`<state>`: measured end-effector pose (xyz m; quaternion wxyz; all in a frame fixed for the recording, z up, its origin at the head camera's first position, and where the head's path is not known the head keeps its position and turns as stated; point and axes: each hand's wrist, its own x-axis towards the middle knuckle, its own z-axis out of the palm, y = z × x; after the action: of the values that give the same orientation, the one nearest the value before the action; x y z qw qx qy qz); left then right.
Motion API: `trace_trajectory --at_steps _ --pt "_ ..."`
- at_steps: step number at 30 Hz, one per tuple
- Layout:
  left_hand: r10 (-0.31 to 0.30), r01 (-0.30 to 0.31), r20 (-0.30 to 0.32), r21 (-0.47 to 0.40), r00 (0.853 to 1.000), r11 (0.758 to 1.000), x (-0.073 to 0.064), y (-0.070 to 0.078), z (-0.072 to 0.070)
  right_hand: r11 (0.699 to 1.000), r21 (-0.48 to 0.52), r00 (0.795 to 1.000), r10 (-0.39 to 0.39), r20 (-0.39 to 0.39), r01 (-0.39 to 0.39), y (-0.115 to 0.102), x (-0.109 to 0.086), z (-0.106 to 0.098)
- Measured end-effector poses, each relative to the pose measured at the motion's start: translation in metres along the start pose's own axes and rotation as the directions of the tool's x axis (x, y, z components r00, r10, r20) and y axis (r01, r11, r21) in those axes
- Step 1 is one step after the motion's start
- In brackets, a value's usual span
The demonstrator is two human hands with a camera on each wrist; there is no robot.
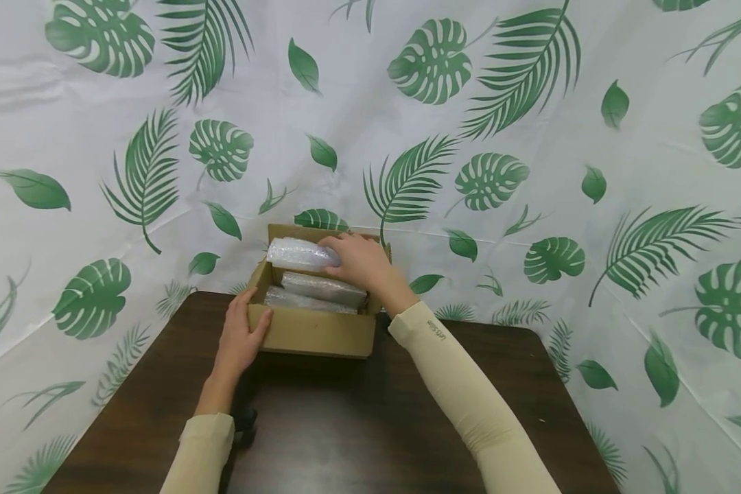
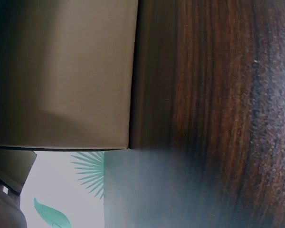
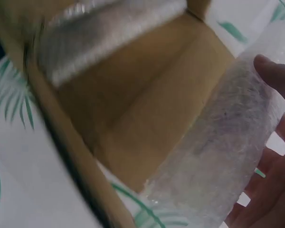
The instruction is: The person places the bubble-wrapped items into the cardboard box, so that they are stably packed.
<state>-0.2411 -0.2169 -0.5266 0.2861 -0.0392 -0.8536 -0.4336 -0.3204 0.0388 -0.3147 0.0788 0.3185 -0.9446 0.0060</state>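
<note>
My right hand (image 1: 366,262) grips a bubble-wrapped bundle (image 1: 299,254) at its right end, at the back of the open cardboard box (image 1: 318,334). In the right wrist view, the thumb and fingers lie on opposite sides of the clear wrap (image 3: 213,137), which hides what is inside. Two more bubble-wrapped bundles (image 1: 324,288) lie side by side in the box, toward its front. My left hand (image 1: 239,337) holds the box's front left corner, thumb against the front wall and fingers along the left side. The left wrist view shows mainly the plain cardboard wall (image 2: 85,80).
The box stands near the back edge of a dark wooden table (image 1: 327,425). Right behind the table hangs a white cloth (image 1: 358,110) with green leaf prints, which also comes round both sides.
</note>
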Motion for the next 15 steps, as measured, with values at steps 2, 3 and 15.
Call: trace_trajectory --at_steps 2,3,15 --pt "0.001 -0.001 -0.004 -0.005 1.000 1.000 0.000 0.001 0.002 1.000 0.006 0.999 0.001 0.040 -0.001 -0.005 0.005 0.012" --pt "-0.004 0.004 -0.005 -0.010 1.000 1.000 0.000 0.001 0.002 1.000 0.003 0.998 0.003 0.059 -0.003 -0.007 0.006 0.018" --pt "-0.070 0.070 -0.014 -0.043 0.997 0.997 0.002 -0.001 0.004 0.992 0.113 0.984 0.029 0.178 -0.049 -0.012 0.019 0.074"
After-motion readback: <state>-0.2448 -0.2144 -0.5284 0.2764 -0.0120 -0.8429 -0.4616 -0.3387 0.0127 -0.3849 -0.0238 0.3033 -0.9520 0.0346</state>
